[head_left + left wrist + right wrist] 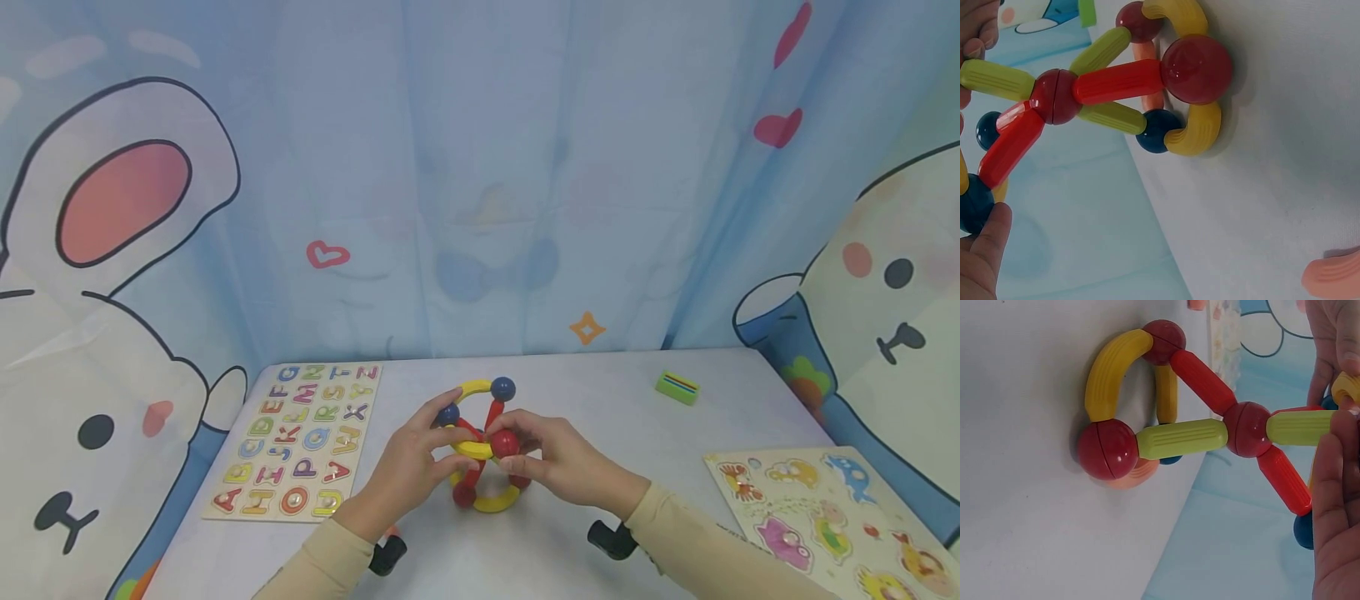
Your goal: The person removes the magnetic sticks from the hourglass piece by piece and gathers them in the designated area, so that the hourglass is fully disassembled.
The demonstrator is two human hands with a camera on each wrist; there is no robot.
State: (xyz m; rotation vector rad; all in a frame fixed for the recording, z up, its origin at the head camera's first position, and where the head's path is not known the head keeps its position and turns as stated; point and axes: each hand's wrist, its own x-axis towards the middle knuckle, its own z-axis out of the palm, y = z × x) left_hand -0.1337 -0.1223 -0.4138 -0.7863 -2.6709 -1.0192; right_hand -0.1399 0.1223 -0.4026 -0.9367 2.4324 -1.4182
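Note:
A magnetic ball-and-rod structure [1182, 439] stands on the table between my hands. Its lower ring has curved yellow rods [1194, 131] and balls; straight red and green rods meet at a middle red ball [1054, 97]. Higher up are blue balls [503, 389] and more yellow curves. My left hand [412, 458] pinches a yellow curved rod [472, 450] at the upper part, its index finger by a blue ball [448, 414]. With thumb and fingers, my right hand [551, 457] grips an upper red ball [505, 443], which is mostly hidden in the right wrist view.
A letter puzzle board [288, 446] lies on the left, an animal puzzle board [825, 517] on the right. A small green striped block [677, 387] sits at the back right. An orange curved rod [1334, 276] lies near my left wrist. A printed curtain [480, 183] hangs behind the table.

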